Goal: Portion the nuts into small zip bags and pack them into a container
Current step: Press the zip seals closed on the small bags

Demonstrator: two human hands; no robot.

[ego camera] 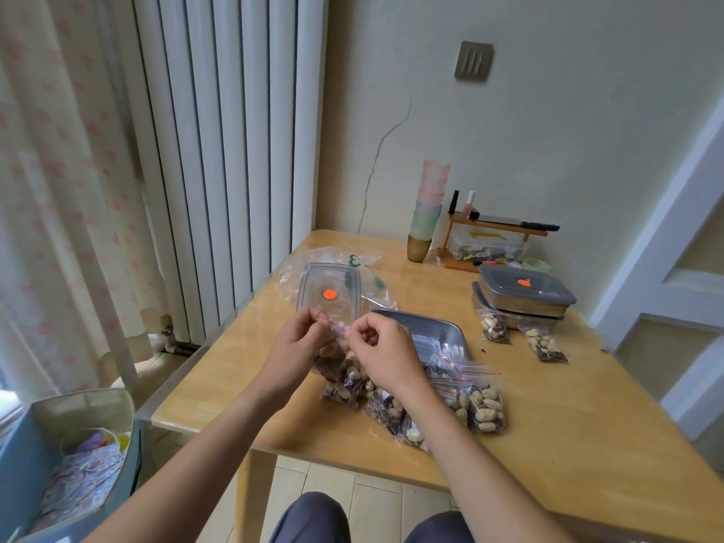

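Grey lid (pixel 328 291) with orange dot; red-striped zip bags (pixel 466 376).

Filled zip bags (pixel 485 405) lay before the metal tray (pixel 450 327); its lid (pixel 329 291) lay left, stacked containers (pixel 525 295) right.

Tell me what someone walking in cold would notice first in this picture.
First, the two hands at the table's near edge: the left hand and right hand both pinch the top strip of a small zip bag of nuts. Just right of them lies a cluster of filled bags, with an open metal tray behind it. Farther right, near the wall, stand two stacked lidded containers with two more bags in front.
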